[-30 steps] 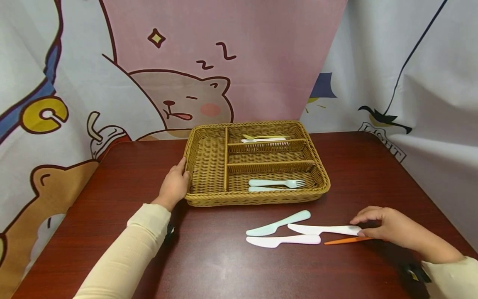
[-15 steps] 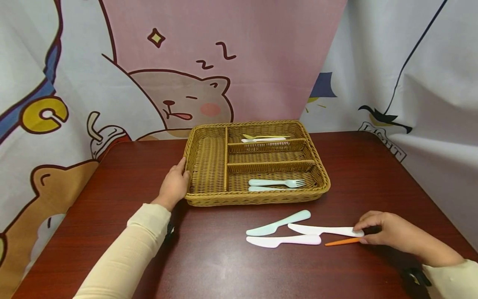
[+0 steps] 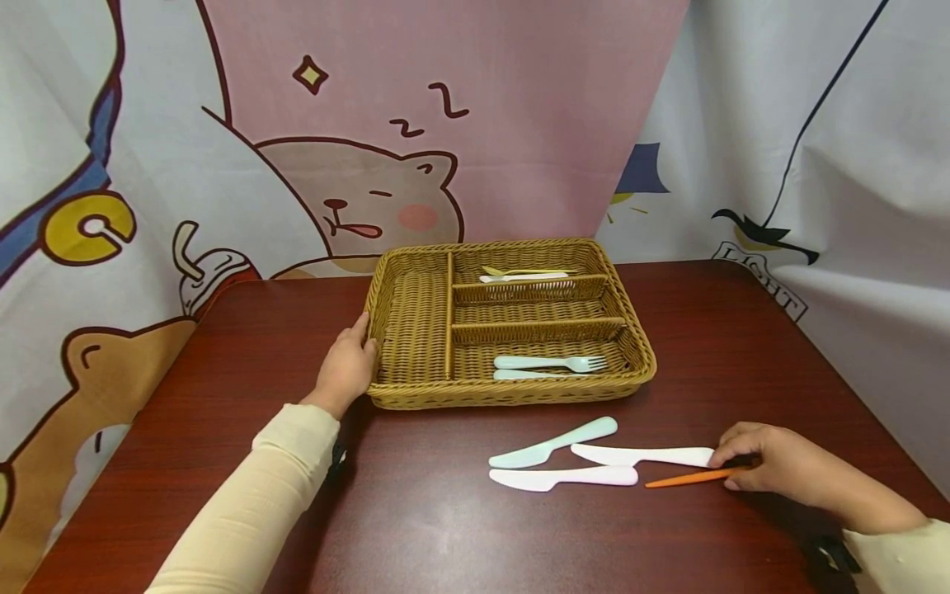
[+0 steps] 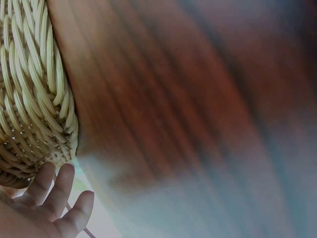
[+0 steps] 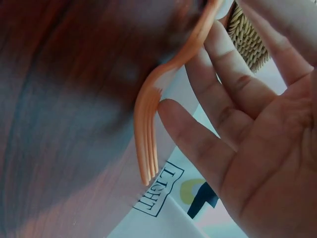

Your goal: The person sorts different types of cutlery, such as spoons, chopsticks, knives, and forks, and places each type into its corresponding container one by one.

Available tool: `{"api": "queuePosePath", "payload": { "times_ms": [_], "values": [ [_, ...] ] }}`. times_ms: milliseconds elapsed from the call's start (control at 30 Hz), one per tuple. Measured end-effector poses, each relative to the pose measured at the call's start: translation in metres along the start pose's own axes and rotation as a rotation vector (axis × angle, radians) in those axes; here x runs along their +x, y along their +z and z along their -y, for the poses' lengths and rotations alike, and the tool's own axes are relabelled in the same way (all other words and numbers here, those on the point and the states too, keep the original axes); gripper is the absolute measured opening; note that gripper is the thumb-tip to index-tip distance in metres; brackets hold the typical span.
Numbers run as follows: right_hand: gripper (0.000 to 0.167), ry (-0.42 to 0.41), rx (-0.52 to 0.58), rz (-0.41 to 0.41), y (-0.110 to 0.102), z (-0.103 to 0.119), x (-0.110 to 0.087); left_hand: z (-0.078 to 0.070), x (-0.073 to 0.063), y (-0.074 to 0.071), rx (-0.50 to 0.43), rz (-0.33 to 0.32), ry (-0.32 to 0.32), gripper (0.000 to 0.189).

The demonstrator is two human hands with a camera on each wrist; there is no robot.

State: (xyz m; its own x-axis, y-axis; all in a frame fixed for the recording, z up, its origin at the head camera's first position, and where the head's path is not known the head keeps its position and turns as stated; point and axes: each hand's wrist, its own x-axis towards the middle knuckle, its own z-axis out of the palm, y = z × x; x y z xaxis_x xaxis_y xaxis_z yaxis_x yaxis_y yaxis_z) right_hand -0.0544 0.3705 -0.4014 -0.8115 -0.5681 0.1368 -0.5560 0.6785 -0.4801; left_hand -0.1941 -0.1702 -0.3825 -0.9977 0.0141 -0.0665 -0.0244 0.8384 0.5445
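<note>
Okay, so from where I'm standing, the fiddly bit is on the right. The person's right hand (image 3: 790, 466) is at the orange fork (image 3: 690, 478), with the tine end in among the fingers and the thin handle pointing left, low over the table (image 3: 460, 536), out in front of the basket (image 3: 512, 397). Can't tell if finger and thumb are really pinching it or only lying against it, or whether it's off the wood.

What bugs me is the white knife (image 3: 656, 455): its handle end is right at those same fingertips. A sloppy grab could snag both, and the knife might get dragged into the pale-green knife (image 3: 576, 436) or the pale pink knife (image 3: 594, 476), since all three lie bunched together. Also, a weak hold way over at the tine end would probably let that long handle droop or twist loose.

Left hand (image 3: 345, 370) rests on the basket's left end, fingers pretty straight, not clenched. If it shoves or presses unevenly, I'd guess the basket skids and the pale-green fork (image 3: 545, 363) in the front compartment slides around.
</note>
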Motion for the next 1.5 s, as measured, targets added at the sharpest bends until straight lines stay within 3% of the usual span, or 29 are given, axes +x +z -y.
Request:
{"api": "queuePosePath", "payload": {
  "times_ms": [433, 667, 833, 1133, 1500],
  "values": [
    [0.033, 0.051, -0.098, 0.076, -0.003, 0.002, 0.006, 0.000, 0.000, -0.001, -0.003, 0.003, -0.012, 0.056],
    [0.031, 0.210, -0.058, 0.172, -0.006, 0.010, 0.010, 0.001, 0.000, -0.001, 0.000, 0.005, -0.006, 0.056],
    [0.030, 0.248, -0.030, 0.196, -0.006, 0.012, 0.011, 0.002, -0.001, -0.001, -0.008, 0.008, -0.011, 0.056],
    [0.032, 0.092, -0.041, 0.073, -0.009, 0.010, 0.009, 0.002, 0.001, 0.000, -0.006, 0.005, -0.010, 0.056],
    [0.034, 0.153, -0.101, -0.024, -0.023, 0.021, 0.020, 0.002, 0.002, 0.001, -0.008, 0.006, -0.009, 0.056]
  ]
}}
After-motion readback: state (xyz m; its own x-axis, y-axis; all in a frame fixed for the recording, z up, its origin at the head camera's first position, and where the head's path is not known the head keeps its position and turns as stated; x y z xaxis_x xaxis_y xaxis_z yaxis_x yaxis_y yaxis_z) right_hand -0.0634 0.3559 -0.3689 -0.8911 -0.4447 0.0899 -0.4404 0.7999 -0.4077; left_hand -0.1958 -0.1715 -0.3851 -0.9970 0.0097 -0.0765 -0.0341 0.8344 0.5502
